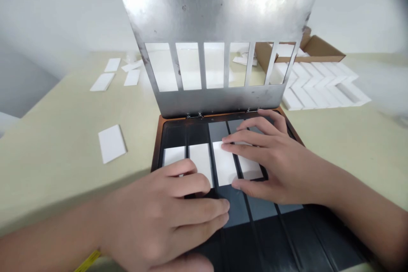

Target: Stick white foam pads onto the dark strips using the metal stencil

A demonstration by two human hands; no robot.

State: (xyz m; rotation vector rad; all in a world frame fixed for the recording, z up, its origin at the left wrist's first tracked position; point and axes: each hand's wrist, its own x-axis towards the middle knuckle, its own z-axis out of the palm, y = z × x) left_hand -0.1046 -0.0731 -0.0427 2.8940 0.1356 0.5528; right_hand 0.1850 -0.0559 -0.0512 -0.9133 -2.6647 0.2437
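Pale matte tabletop point(57, 170) carrying loose white rectangular tiles point(110, 76) at upper left and, at upper right, an open cardboard box point(321, 49) behind white tiles laid in a herringbone pattern point(318, 87). At centre, a scuffed steel plate with vertical slots point(216, 4) stands hinged up from the copper-edged rim of a black tray point(161, 136), in whose lanes four matte white tiles point(225, 163) lie side by side, long axes pointing toward the hinge. Left hand point(156, 208) and right hand point(274, 161) lie open and flat, fingers resting on two tiles each, gripping nothing.
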